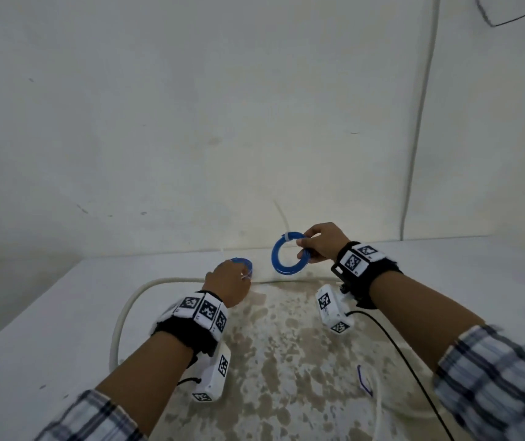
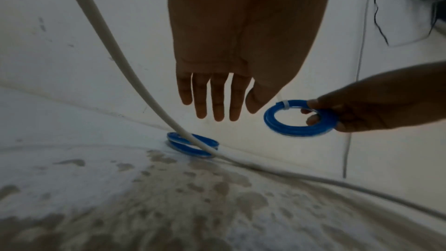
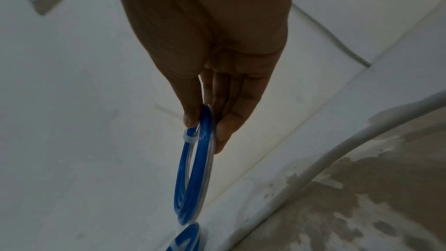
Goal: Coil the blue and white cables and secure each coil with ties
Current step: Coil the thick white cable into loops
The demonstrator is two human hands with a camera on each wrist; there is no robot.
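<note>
Coils (image 1: 287, 256): 2 blue, 1 held.

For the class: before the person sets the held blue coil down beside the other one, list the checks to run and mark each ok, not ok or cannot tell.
1. Held blue coil gripped firmly by the right hand: ok, thumb and fingers pinch its rim.
2. Tie on the held coil: ok, a white tie wraps it; tightness cannot tell.
3. Left hand free to help: ok, fingers straight, holding nothing.
4. Second blue coil resting on the table: ok.
5. Spot beside it unobstructed: not ok, the thick white cable crosses that coil.
6. White cable coiled: not ok, it lies loose.
</note>
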